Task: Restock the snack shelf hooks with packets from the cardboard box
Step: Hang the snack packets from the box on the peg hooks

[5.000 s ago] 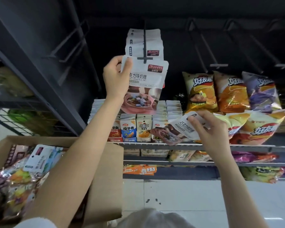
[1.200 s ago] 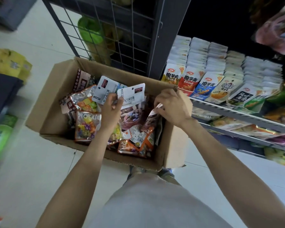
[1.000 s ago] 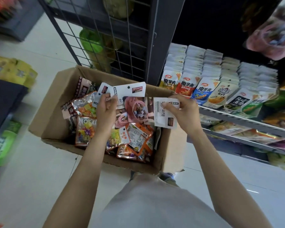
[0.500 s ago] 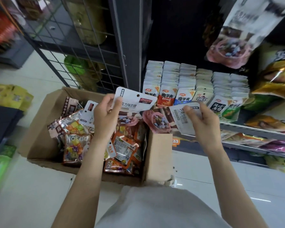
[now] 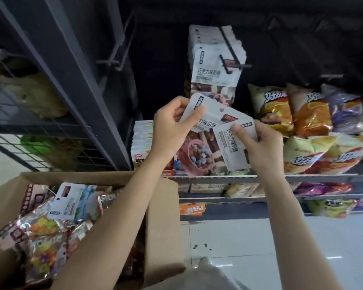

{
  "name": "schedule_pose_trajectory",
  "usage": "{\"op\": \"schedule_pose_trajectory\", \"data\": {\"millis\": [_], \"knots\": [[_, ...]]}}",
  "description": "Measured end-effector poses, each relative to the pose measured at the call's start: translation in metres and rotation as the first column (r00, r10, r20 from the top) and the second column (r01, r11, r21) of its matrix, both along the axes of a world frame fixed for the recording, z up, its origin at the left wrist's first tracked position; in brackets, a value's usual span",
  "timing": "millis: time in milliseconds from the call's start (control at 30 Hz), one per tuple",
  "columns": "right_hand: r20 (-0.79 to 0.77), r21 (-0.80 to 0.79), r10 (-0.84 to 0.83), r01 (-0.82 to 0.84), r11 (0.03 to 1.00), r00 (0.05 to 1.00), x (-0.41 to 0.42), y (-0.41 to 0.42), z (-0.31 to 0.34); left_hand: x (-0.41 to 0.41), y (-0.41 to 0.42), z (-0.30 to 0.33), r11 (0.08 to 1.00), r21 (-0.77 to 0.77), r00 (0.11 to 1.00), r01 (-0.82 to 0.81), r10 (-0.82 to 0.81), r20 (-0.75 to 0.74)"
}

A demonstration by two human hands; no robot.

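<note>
Holding one packet apiece, both hands are raised in front of the snack shelf in the head view, the only one there is. The left hand [image 5: 172,126] pinches the white header corner of a flat pouch, the left packet [image 5: 205,130], thumb on its face and fingers behind. The right hand [image 5: 262,147] grips a second pouch of the same kind, the right packet [image 5: 233,147], which overlaps the lower right of the first. Above them a dark hook [image 5: 231,51] carries a row of hanging packets [image 5: 214,68] of the same product, its tip projecting forward. The punched hole in the left packet's header shows as a small pink dot near the top edge. Lower left stands the cardboard box [image 5: 161,216], open and full of mixed foil bags.

These pouches look light, thin and pliable, with a slick printed film that could slide between fingertips; the header strip is the stiffest part. I judge the best hold to be at that strip, just beside the hole, so the hole stays clear for threading. Chip bags [image 5: 268,109] lean on the shelf to the right.
</note>
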State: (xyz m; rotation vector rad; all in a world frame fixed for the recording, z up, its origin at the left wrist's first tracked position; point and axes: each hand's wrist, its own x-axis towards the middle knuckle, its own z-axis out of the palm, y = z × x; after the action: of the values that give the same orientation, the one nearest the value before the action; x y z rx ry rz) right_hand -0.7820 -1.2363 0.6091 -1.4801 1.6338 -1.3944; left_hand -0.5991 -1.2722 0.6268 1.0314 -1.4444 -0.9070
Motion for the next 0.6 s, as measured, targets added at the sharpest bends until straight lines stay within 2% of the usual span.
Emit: {"op": "schedule_pose_trajectory", "data": {"millis": [200, 400, 600], "knots": [[-0.111, -0.037, -0.023, 0.019, 0.999, 0.994, -0.023, -0.042, 0.02, -0.03, -0.041, 0.006, 0.992, 0.021, 0.991, -0.128, 0.129, -0.027], [-0.132, -0.065, -0.021, 0.013, 0.998, 0.991, -0.031, -0.062, 0.031, -0.043, -0.059, 0.013, 0.991, 0.052, 0.986, -0.126, 0.131, -0.103], [-0.143, -0.058, -0.013, 0.005, 0.998, 0.99, -0.032, -0.071, 0.031, -0.048, -0.069, 0.01, 0.984, 0.043, 0.982, -0.171, 0.173, -0.078]]}}
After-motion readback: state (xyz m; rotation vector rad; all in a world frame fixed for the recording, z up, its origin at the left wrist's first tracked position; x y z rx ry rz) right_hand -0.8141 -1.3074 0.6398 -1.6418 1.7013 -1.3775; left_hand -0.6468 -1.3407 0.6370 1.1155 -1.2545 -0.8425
